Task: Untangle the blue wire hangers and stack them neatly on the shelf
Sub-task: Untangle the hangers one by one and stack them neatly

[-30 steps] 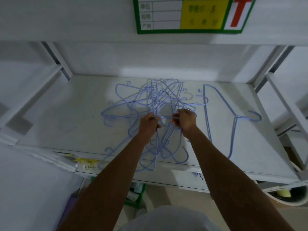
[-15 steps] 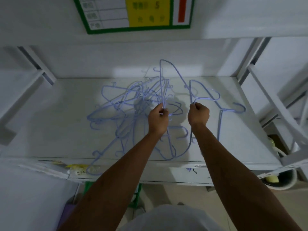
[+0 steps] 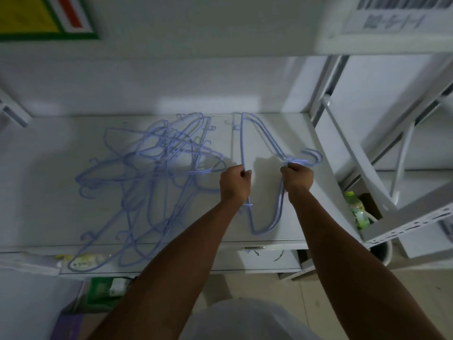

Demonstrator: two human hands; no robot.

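The loose hanger I was working on now sits with the tidy pair of blue hangers (image 3: pixel 242 141) on the right part of the shelf (image 3: pixel 49 182), hooks pointing right. The rest, the tangle (image 3: pixel 159 153), sprawls over the middle and left of the same shelf, with a few wires hanging past its front edge.

My left grip (image 3: pixel 235 185) is clenched round the long straight bar. My right grip (image 3: pixel 297 179) pinches the necks just below the hooks. I judge that holding at these two points lets me square one frame over the other, so that bars and hooks line up before I let go. Whether the wires already rest flat on the shelf or hover just above it, I cannot tell from here.

Half a second ago both grips were over the middle of the shelf. The freed hanger stood up out of the tangle and a single hanger lay alone to the right. Now both arms have swung right, and the freed hanger is clear of the heap and lowered onto that lone one. The tangle looks little changed. The view has turned right as well: the yellow and green sign (image 3: pixel 29 18) has slid into the top left corner. A green bottle (image 3: pixel 355 209) now shows below the shelf's right end.
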